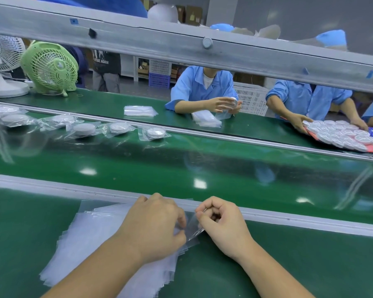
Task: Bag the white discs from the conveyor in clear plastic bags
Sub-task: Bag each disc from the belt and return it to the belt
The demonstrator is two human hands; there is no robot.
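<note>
**Peeling one bag off the pile**

The step in hand appears to be separating a single bag before any disc is taken. The left hand (157, 220) lies on the stack of clear plastic bags (91, 233) on the near tabletop (289, 265), its fingers curled down over the stack's right edge and gripping it. The right hand (221, 220) is closed, thumb and fingertips pinching the lifted edge of the top bag (192, 226).

Neither hand holds a disc. The loose white discs (349, 135) lie on a tray at the far right, under another worker's hands. The bagged discs (155, 132) sit in a row along the far side of the conveyor (181, 168), to the left.

To do it well:
- Keep the left hand's weight on the pile so that only one film lifts.
- Rub the pinched edge between thumb and finger to part its two layers; thin film is likely to cling.
- Check that a single bag comes away, as the sheets are fanned and could drag together.
- Open the mouth fully before reaching for a disc.
</note>
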